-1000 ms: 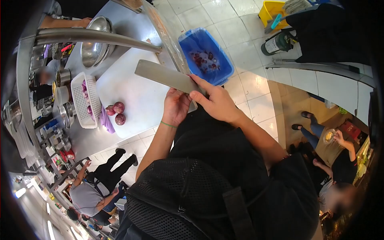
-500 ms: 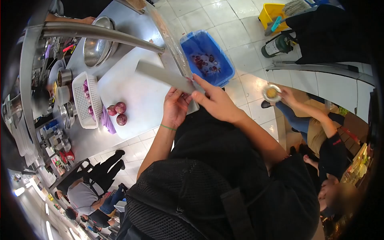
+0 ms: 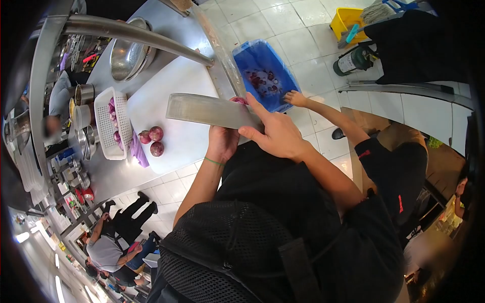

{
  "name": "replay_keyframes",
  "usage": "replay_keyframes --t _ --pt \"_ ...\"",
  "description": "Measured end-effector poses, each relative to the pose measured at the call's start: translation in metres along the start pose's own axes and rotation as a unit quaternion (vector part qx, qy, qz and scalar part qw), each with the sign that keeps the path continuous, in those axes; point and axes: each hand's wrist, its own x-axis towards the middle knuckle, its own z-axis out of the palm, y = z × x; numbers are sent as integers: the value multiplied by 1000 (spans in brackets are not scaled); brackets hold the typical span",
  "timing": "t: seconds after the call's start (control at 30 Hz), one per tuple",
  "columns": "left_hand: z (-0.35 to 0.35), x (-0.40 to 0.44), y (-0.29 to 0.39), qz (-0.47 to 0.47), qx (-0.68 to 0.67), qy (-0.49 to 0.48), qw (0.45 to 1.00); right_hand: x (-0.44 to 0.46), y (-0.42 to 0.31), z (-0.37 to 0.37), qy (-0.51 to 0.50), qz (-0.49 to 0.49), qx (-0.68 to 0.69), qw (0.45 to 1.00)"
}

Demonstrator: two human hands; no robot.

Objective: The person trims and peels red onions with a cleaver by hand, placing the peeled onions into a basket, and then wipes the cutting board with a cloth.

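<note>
A broad cleaver (image 3: 202,109) is in my right hand (image 3: 280,134), its flat blade pointing left and my index finger stretched along it. Below the blade, my left hand (image 3: 222,144) is curled, its fingertips hidden behind the steel. A bit of red onion (image 3: 239,100) shows past the blade's upper edge, seemingly in my left hand's grasp. On the white cutting board (image 3: 177,96) to the left lie three whole red onions (image 3: 156,134) in a cluster.
A white basket (image 3: 104,126) with onions stands beside the board, near a purple cloth (image 3: 137,151). Metal bowls (image 3: 126,55) sit farther back. On the floor is a blue bin (image 3: 247,50) with onion scraps. A co-worker's hand (image 3: 295,98) reaches toward it. A steel rail (image 3: 136,35) crosses above the table.
The cleaver has turned more level, with its broad face now toward me. The co-worker at right has come closer, hand now at the blue bin, the small dish no longer visible.
</note>
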Motion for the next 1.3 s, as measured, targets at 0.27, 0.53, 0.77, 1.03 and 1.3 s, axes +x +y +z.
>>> replay_keyframes --t 0.27,0.53,0.77,1.03,1.3 --pt "6 -4 1 6 -16 32 999 1 8 7 6 8 84 996" --pt "-5 -5 -9 -21 -3 28 999 9 34 12 -27 51 404 913" --pt "-12 -5 -5 -34 4 2 999 20 70 32 118 -124 222 960" --pt "12 -4 -8 9 98 32 995 -7 4 -9 -18 4 -35 999" --pt "7 -5 -15 72 150 32 986 -10 15 -2 24 7 35 999"
